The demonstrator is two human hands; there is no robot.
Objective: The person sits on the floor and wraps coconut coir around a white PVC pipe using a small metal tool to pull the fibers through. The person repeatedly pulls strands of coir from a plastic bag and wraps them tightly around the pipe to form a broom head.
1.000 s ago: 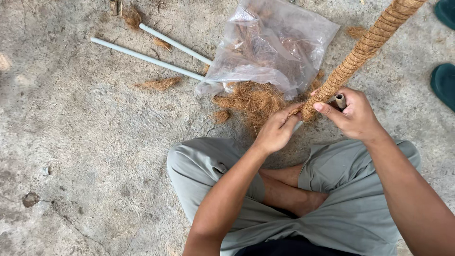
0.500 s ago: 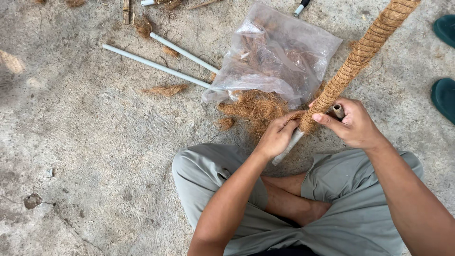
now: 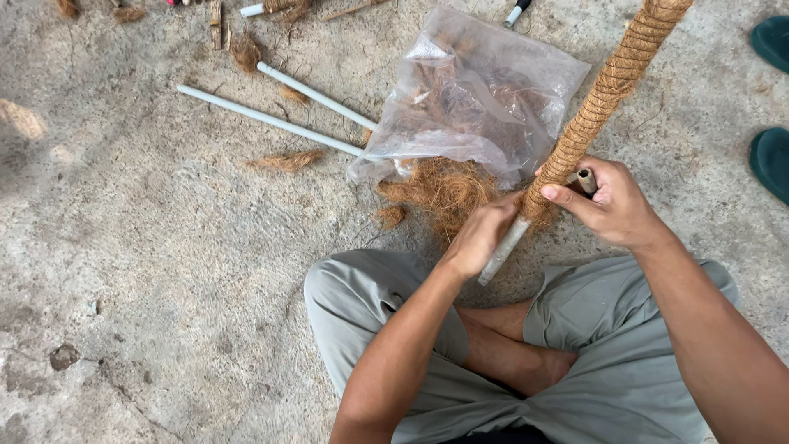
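Note:
A long pole wrapped in brown coir rope (image 3: 604, 94) slants from the upper right down to my lap; its bare grey pipe end (image 3: 503, 249) sticks out below the wrap. My left hand (image 3: 481, 234) closes on the pole at the lower edge of the wrapping. My right hand (image 3: 612, 204) grips the pole just above and also holds a small brown spool (image 3: 585, 181). A clear plastic bag (image 3: 472, 99) spills loose coconut fibre (image 3: 440, 191) on the concrete just beyond my hands.
Two bare grey pipes (image 3: 271, 122) lie on the concrete floor at upper left, with tufts of fibre (image 3: 286, 160) near them. Green footwear (image 3: 771, 156) sits at the right edge. My crossed legs in grey trousers (image 3: 366, 308) fill the bottom.
The view has shifted slightly, so bag and pipes sit lower in frame. Both hands stay on the pole's wrapped end; more bare pipe shows below my left hand.

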